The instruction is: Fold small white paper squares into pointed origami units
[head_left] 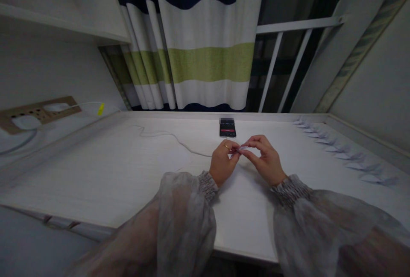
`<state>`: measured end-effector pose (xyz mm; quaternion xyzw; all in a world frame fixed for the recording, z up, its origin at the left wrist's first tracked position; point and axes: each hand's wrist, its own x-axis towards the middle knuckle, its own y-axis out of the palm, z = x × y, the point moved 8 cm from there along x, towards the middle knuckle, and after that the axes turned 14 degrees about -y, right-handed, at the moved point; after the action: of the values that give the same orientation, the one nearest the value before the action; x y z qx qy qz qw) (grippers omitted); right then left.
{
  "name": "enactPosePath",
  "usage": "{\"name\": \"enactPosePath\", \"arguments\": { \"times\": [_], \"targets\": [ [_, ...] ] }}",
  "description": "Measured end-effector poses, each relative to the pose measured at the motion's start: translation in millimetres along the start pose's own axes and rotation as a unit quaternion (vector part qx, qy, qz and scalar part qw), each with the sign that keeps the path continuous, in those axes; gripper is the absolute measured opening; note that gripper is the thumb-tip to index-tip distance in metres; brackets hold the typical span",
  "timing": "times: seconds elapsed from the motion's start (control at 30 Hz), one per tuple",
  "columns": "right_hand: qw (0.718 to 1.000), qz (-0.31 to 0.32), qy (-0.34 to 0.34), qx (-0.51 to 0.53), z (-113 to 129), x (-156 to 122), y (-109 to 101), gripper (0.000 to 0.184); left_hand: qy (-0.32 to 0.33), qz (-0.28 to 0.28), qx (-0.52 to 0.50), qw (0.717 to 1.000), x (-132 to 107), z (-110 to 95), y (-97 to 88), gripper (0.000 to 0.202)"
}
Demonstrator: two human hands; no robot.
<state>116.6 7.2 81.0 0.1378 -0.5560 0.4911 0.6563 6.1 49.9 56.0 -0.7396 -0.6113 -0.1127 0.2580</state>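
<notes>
Above the middle of the white desk [128, 170], both my hands meet at a small piece of folded paper [242, 148], pale with a purplish tint. My left hand [224, 161], wearing a ring, pinches its left side. My right hand [264, 159] grips the other side between thumb and fingers. Most of the paper is hidden by the fingers, so its exact shape cannot be made out. Along the right of the desk runs a row of several folded paper pieces [342, 155] with pointed, wing-like ends.
A phone [227, 127] lies just beyond my hands. A white cable [179, 140] crosses the desk toward my left hand. White sheets [173, 159] lie left of my hands. At the left wall is a socket strip [41, 112] with plugs; a striped curtain [208, 54] hangs behind.
</notes>
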Motion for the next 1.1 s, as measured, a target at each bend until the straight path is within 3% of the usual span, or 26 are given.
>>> {"name": "enactPosePath", "arguments": {
  "times": [0.23, 0.6, 0.83, 1.1],
  "targets": [
    [1.0, 0.01, -0.005, 0.022, -4, 0, 1, 0.007, -0.058, 0.025, -0.077, 0.995, 2, 5, 2.4, 0.01],
    [0.998, 0.043, -0.041, 0.003, 3, 4, 1, 0.011, -0.072, 0.024, -0.136, 0.988, 5, 11, -0.6, 0.009],
    [0.998, 0.039, -0.05, 0.005, 8, 4, 1, 0.011, -0.151, 0.029, -0.248, 0.956, 5, 22, 4.6, 0.011],
    [0.999, 0.031, -0.024, 0.032, 3, 4, 0, 0.008, -0.217, 0.049, -0.274, 0.936, 4, 30, 10.3, 0.011]
  ]
}}
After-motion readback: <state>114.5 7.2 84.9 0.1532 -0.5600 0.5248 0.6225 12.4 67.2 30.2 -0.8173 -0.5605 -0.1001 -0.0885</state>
